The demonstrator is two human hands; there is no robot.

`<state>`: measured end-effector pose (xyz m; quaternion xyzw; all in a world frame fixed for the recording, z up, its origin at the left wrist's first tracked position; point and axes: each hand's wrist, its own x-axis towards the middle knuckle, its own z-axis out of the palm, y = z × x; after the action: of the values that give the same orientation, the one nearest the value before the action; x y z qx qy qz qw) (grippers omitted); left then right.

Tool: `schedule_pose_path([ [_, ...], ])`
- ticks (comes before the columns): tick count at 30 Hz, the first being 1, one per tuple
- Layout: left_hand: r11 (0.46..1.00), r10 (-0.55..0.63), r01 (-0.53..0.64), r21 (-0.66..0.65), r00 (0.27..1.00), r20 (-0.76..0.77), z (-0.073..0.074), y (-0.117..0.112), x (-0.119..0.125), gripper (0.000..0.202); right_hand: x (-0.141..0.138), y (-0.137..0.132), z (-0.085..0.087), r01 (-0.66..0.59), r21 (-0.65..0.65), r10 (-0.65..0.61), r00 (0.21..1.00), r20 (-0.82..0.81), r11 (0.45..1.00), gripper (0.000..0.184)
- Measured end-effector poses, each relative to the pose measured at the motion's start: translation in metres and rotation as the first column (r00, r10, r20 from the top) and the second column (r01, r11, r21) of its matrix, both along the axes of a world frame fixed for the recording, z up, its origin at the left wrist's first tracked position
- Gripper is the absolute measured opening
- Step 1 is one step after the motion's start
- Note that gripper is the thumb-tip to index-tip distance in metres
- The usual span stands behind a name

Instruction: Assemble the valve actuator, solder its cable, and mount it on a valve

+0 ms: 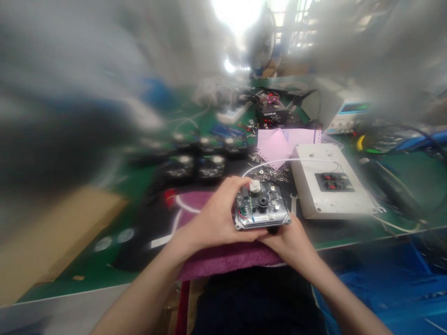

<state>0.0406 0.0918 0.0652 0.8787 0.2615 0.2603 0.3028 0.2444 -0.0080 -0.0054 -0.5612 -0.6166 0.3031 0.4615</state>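
Between both hands I hold an open camera module (275, 215), a dark metal housing with a circuit board, a small black lens and a white part on top. My left hand (223, 216) wraps its left side, thumb at the upper left corner. Under the lower right edge, my right hand (288, 235) is closed on the housing, its fingers mostly hidden beneath. A white cable (265, 164) runs from behind the module towards a metal box. Below the hands lies a purple towel (226, 260) on a black mat.
Right of the hands sits a white metal box (309, 197) with black and red terminals, a wrench (294, 204) beside it. Loose screws and washers (268, 174) lie behind the module. Several similar units (212, 166) stand back left; a cardboard box (70, 228) is at left.
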Motion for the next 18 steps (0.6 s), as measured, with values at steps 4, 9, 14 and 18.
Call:
schedule_pose_path([
  [4, 1.0, 0.003, -0.003, 0.018, 1.0, 0.002, 0.001, -0.001, -0.001, 0.091, 0.001, 0.0, -0.004, -0.001, -0.011, 0.001, 1.0, 0.007, 1.0, 0.035],
  [9, 1.0, 0.002, -0.002, 0.009, 1.0, 0.008, 0.0, -0.001, -0.001, 0.092, 0.001, -0.001, -0.001, 0.001, -0.013, -0.001, 1.0, -0.015, 1.0, 0.039],
  [14, 1.0, 0.025, -0.025, 0.011, 1.0, -0.006, -0.001, 0.001, 0.0, 0.092, -0.002, 0.001, 0.0, 0.003, 0.001, -0.003, 0.999, -0.051, 1.0, 0.036],
  [18, 0.998, 0.055, -0.056, -0.023, 0.998, -0.042, -0.005, 0.0, -0.007, 0.085, -0.006, 0.002, 0.007, 0.04, 0.043, -0.039, 0.999, -0.023, 0.998, 0.052],
])
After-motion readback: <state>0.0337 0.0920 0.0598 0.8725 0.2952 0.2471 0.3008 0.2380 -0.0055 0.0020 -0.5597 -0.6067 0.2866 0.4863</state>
